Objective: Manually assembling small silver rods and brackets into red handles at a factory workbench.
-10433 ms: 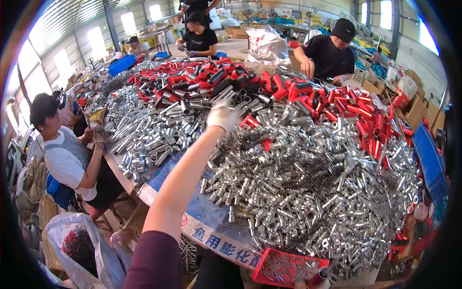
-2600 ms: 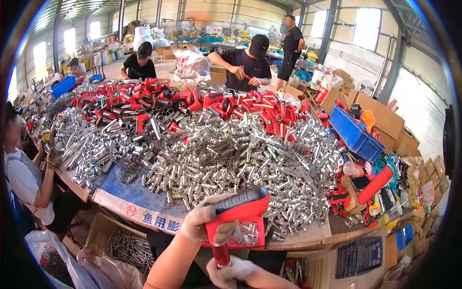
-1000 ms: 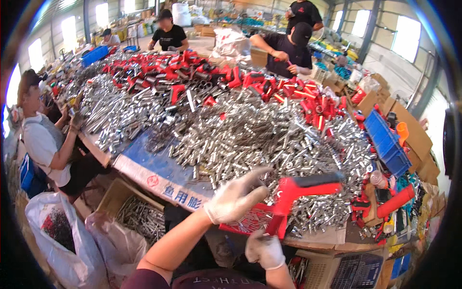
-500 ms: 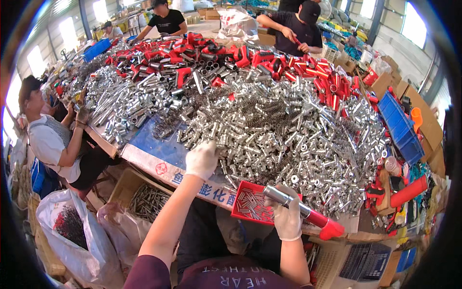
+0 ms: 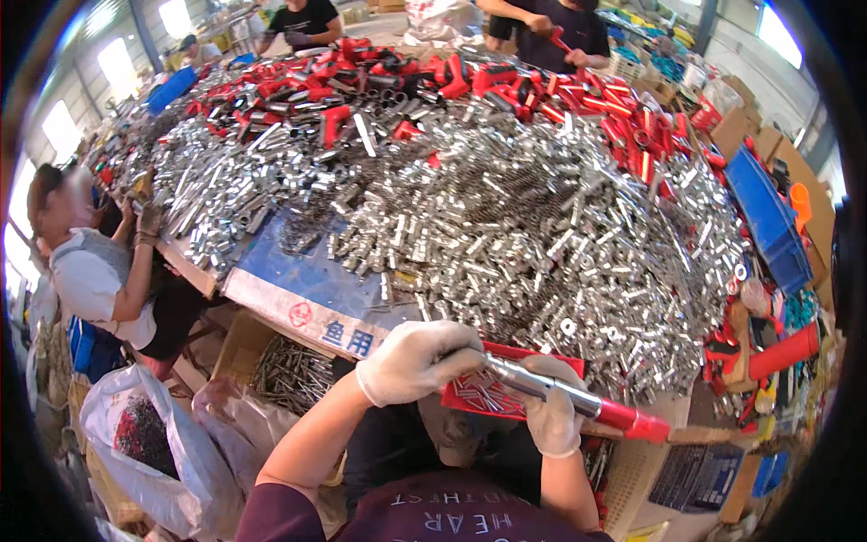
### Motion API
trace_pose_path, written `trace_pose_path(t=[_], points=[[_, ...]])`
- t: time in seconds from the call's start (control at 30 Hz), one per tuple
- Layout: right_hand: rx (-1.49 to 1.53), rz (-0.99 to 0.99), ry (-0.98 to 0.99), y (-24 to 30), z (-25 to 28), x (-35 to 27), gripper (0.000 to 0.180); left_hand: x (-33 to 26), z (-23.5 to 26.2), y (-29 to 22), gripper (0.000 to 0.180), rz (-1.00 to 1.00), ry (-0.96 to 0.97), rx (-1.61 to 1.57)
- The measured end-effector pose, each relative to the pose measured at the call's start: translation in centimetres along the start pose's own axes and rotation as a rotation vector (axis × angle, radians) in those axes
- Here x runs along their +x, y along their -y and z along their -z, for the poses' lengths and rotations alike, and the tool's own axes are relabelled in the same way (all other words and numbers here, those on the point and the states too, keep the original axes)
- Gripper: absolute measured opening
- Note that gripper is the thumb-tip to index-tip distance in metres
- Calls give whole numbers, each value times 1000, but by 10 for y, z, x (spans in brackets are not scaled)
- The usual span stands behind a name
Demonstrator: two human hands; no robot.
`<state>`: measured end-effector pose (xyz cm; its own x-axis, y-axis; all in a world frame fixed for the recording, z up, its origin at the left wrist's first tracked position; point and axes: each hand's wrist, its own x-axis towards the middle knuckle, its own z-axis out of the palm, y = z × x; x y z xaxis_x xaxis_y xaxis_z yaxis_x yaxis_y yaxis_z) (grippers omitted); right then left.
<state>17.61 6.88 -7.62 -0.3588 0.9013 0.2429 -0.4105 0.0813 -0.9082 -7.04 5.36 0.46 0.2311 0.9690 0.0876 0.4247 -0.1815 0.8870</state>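
My gloved right hand (image 5: 553, 415) is wrapped round a chrome tube with a red end (image 5: 591, 405), which lies slantwise with its red end toward the lower right. At the tube's other end is my gloved left hand (image 5: 423, 361), its fingers pinched together against the metal tip. Whether a small part sits between those fingers is hidden. Below the tube, a red tray (image 5: 495, 408) of thin metal pins rests at the table's near edge. A big heap of small silver metal parts and springs (image 5: 506, 244) spreads just beyond both hands.
Red plastic pieces (image 5: 452, 77) pile along the far side. A blue bin (image 5: 768, 217) leans at right above a red cylinder (image 5: 784, 352). Sacks (image 5: 172, 452) and a box of metal rods (image 5: 293, 375) stand at lower left. Co-workers are at the left and far sides.
My left hand has come back from the heap toward me and to the right, and now meets the tube's tip. The right hand still grips the tube, slightly lower.
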Motion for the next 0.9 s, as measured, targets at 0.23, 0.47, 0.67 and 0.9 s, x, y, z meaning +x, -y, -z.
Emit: trace_pose_path(t=[0.23, 0.47, 0.67, 0.9], points=[[199, 17, -53, -4, 1, -4, 49, 11, 3, 3, 41, -251, 29, -56], [93, -17, -222, 0, -13, -3, 48, 67, 106, 76, 32, 70, -527, 431], [63, -67, -227, 5, -15, 4, 46, 67, 242, 171, 25, 598, -929, 887], [77, -216, -334, -7, -1, 6, 46, 94, 284, 220, 32, 849, -594, 908]])
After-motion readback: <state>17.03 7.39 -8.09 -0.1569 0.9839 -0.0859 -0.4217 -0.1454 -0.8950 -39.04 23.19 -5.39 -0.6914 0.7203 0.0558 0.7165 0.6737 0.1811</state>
